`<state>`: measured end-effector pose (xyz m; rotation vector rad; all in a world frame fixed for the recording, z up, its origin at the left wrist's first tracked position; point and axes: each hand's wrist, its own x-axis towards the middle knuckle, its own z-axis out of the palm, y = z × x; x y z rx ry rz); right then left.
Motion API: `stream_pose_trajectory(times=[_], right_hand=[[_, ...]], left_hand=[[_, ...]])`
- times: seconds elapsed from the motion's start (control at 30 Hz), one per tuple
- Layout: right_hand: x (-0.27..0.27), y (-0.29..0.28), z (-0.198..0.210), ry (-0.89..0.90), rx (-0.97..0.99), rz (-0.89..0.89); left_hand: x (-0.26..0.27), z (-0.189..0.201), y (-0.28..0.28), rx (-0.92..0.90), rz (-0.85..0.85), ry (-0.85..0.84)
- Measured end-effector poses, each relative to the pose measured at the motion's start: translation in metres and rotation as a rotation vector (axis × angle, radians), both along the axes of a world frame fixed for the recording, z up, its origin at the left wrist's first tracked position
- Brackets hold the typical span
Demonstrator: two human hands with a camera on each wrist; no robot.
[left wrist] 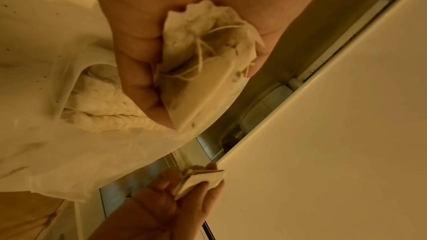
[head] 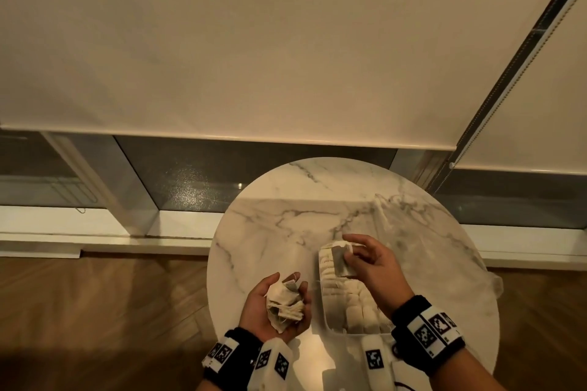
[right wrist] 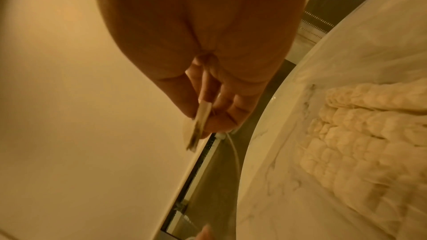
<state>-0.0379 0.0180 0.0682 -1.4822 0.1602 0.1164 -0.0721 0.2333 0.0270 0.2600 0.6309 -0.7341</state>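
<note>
Left hand (head: pixel 270 308): palm up and cupped, fingers curled loosely round a crumpled bundle of tea bags (head: pixel 284 303). The left wrist view shows strings tangled across the bundle and dark specks on the paper. The hand is held over the near left edge of the round marble table (head: pixel 286 219).

Right hand (head: pixel 373 259): thumb and fingertips pinch a single tea bag (head: pixel 342 261), with the other fingers partly curled. The bag is held above the far end of a clear plastic bag (head: pixel 321 292). Whether it touches the contents below cannot be determined.

The plastic bag lies on the right half of the table, mouth open toward the far side. Inside it, packed rows of tea bags (head: pixel 355 298) sit side by side. The two hands are near each other but apart.

Both wrists carry black bands with printed markers (head: pixel 428 332). Behind the table hangs a cream roller blind (head: pixel 254 41) with a bead chain (head: pixel 508 73). The floor is wooden (head: pixel 95 311).
</note>
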Motion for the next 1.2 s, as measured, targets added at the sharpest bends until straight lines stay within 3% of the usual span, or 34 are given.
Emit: stream_pose_trajectory(times=[0.67, 0.93, 1.07, 1.2], right_hand=[[0.006, -0.055, -0.031, 0.075, -0.103, -0.135], [0.020, -0.066, -0.032, 0.110, -0.228, 0.007], [0.025, -0.071, -0.031, 0.063, -0.400, 0.170], [0.030, -0.078, -0.033, 0.054, -0.390, 0.095]], left_hand=[[0.002, -0.015, -0.023, 0.047, 0.047, 0.099], [0.005, -0.012, -0.036, 0.070, 0.097, 0.123], [0.009, -0.007, -0.038, 0.031, 0.102, 0.091], [0.012, 0.000, -0.046, 0.012, 0.145, 0.077]])
